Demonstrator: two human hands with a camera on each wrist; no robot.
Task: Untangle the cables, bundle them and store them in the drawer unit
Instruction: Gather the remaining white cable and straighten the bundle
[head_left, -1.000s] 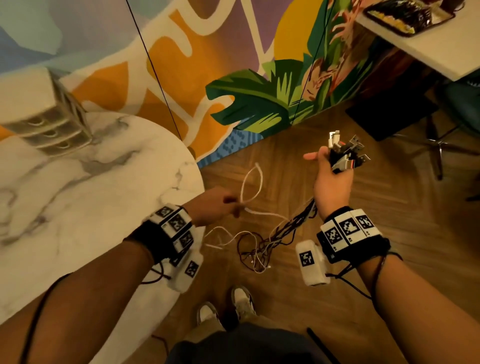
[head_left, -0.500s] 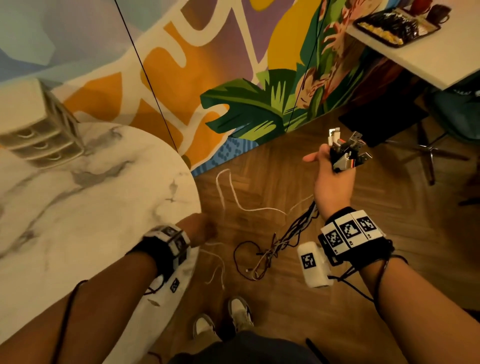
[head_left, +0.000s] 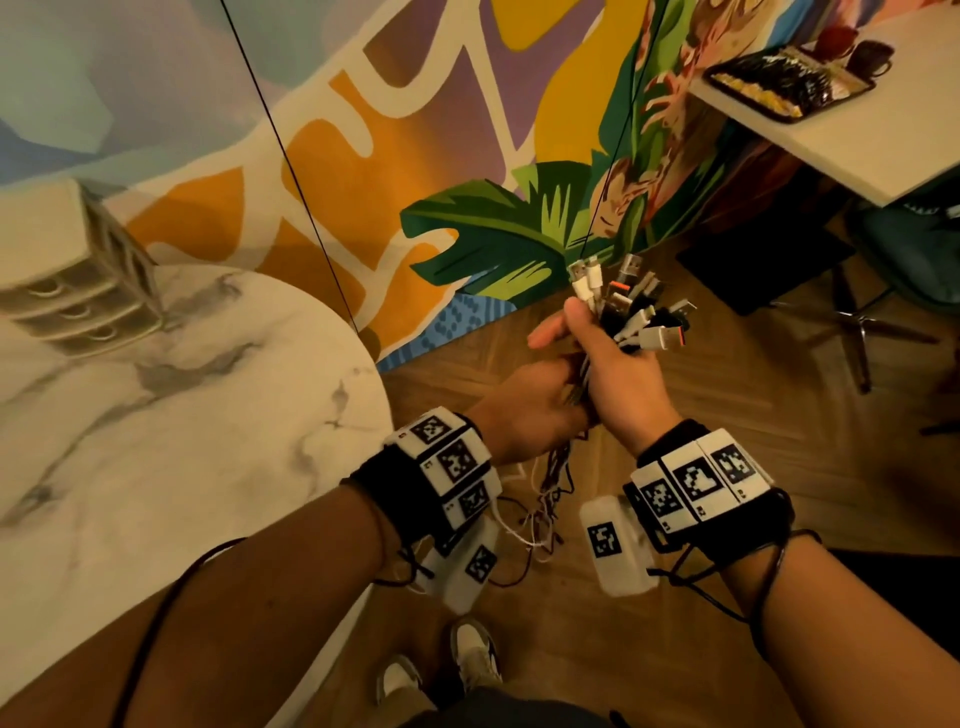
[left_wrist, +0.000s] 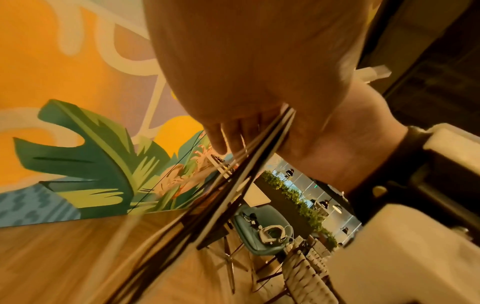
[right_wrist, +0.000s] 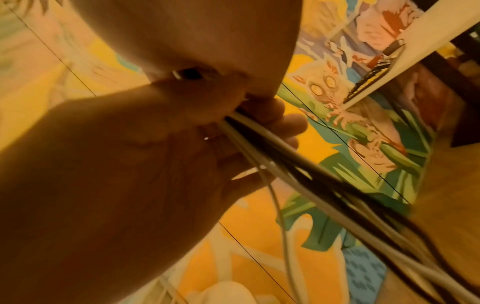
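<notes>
My right hand (head_left: 608, 358) grips a bunch of black and white cables just under their plug ends (head_left: 639, 312), which fan out above the fist. Directly below it, my left hand (head_left: 524, 405) is closed round the same cable strands. The loose lengths (head_left: 550, 493) hang down between my wrists toward the floor. In the left wrist view the strands (left_wrist: 233, 181) run taut and slanted out of the hand. The right wrist view shows white and black cables (right_wrist: 311, 185) leaving the fist. The drawer unit (head_left: 78, 280) stands at the far left on the marble table (head_left: 182, 441), its drawers closed.
I stand on a wooden floor beside the round marble table, shoes (head_left: 472, 654) below the cables. A painted mural wall (head_left: 415, 130) is ahead. At the upper right are a white table (head_left: 857, 130) with a tray (head_left: 789, 78), and a teal chair (head_left: 914, 249).
My left hand has risen from low by the table edge and now grips the strands just under the right hand. The white cable loop is drawn in. The right hand kept the plugs.
</notes>
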